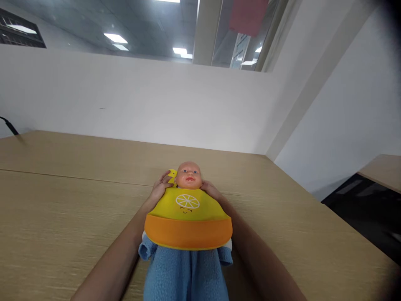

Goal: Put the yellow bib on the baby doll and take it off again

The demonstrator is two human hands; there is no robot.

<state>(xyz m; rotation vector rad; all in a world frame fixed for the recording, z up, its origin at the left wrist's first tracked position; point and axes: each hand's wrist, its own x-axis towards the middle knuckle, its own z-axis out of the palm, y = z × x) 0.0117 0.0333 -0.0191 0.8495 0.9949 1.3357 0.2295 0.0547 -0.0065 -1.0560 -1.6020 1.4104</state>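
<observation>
A baby doll in blue fleece clothes lies on its back, its head pointing away from me. Over its chest spreads a yellow bib with a white citrus slice and a smiling face printed on it, and an orange catch pocket along the bottom. To the left of the doll's head, my left hand has its fingers closed on the bib's yellow strap end. My right hand reaches in at the right side of the neck; its fingertips are hidden behind the doll and the bib.
Beneath the doll is a wood-grain table with a seam across it. A white wall with windows above stands at the far edge. Black cable shows at the far left, and a dark glossy panel stands at the right.
</observation>
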